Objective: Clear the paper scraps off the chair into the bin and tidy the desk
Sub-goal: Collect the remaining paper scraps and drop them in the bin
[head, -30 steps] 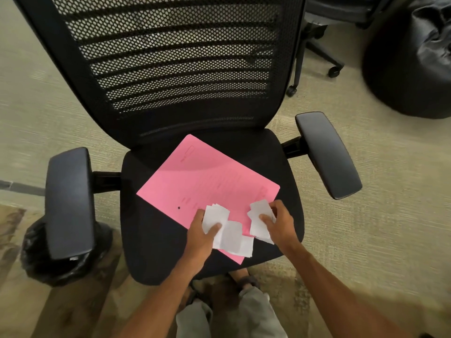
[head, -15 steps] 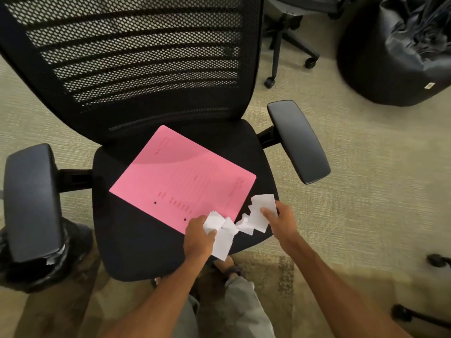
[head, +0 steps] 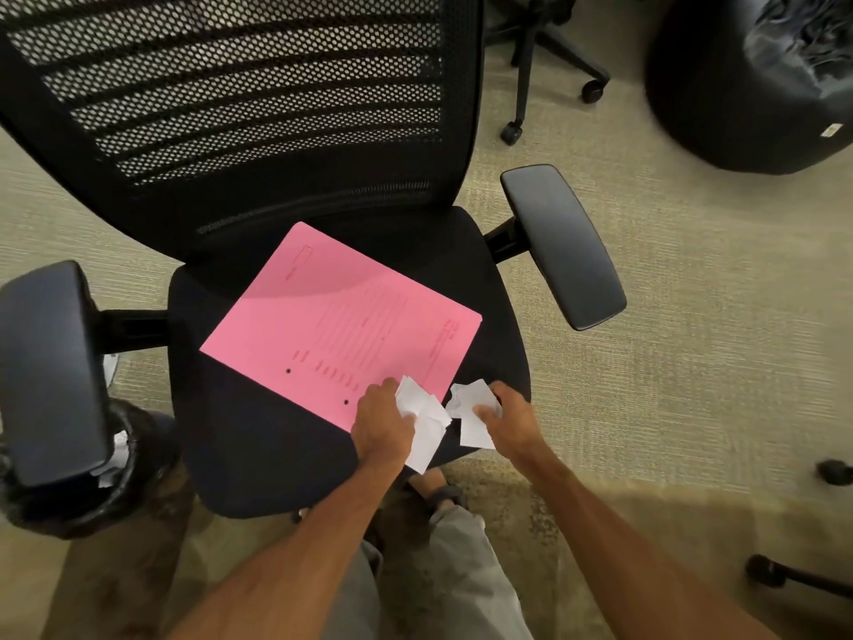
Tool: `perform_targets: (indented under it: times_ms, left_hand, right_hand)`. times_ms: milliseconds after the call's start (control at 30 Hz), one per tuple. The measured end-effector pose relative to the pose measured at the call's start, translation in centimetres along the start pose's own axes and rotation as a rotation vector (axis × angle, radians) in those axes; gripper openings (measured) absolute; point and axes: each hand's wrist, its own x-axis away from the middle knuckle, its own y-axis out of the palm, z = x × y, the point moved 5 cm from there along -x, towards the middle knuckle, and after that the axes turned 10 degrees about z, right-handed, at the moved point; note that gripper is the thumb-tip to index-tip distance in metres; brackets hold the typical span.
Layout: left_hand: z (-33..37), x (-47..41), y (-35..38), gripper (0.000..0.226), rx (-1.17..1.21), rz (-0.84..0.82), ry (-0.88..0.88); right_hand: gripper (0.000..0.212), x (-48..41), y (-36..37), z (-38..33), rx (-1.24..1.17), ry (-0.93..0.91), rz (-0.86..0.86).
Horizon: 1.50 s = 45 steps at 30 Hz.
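Note:
A black mesh office chair (head: pixel 258 450) stands before me with a pink folder (head: pixel 341 325) lying flat on its seat. At the seat's front right edge, my left hand (head: pixel 381 424) is closed around a bunch of white paper scraps (head: pixel 422 420). My right hand (head: pixel 510 420) grips another bunch of white scraps (head: pixel 471 411) right beside it. The two bunches almost touch. A black-lined bin (head: pixel 134 473) sits on the floor under the chair's left armrest (head: pixel 48 371), with white paper visible inside.
The chair's right armrest (head: pixel 561 244) juts out over beige carpet. A black beanbag (head: pixel 747 80) sits at the upper right. Another chair's wheeled base (head: pixel 549 67) stands behind, and more castors (head: pixel 831 471) show at the right edge. My legs are below the seat.
Both hands have gathered the loose scraps off the folder's lower corner into bunched handfuls and drawn closer together. The view has shifted so the chair sits further left.

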Motion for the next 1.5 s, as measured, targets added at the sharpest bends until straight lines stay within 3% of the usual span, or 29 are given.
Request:
perform_targets:
  times_ms: [400, 567, 733, 967, 1167, 1300, 1500]
  left_hand:
    - [0.0, -0.4, 0.5, 0.043, -0.007, -0.087, -0.066]
    - [-0.3, -0.4, 0.8, 0.040, 0.026, -0.126, -0.064]
    - [-0.7, -0.1, 0.5, 0.045, 0.112, -0.055, -0.077]
    - [-1.0, 0.4, -0.2, 0.038, 0.152, 0.035, -0.132]
    - [-1.9, -0.3, 0.6, 0.043, 0.292, -0.077, -0.270]
    - [-2.8, -0.6, 0.7, 0.034, 0.469, -0.133, -0.321]
    - [-3.4, -1.2, -0.4, 0.032, 0.672, -0.198, -0.322]
  right_hand:
    - [0.031, -0.1, -0.1, -0.8, -0.015, 0.062, 0.074]
    - [0.032, 0.0, 0.3, -1.0, 0.109, 0.026, 0.057]
    - [0.033, 0.3, 0.4, -1.4, 0.099, 0.027, 0.062]
    - [0.031, 1.1, 1.3, -1.4, -0.108, 0.167, -0.030]
    - [0.036, 1.4, 2.4, -1.4, -0.211, 0.277, -0.053]
    - [0.033, 1.1, 2.1, -1.5, -0.287, 0.296, -0.021]
    - [0.032, 0.3, 1.2, -2.2, -0.346, 0.289, -0.023]
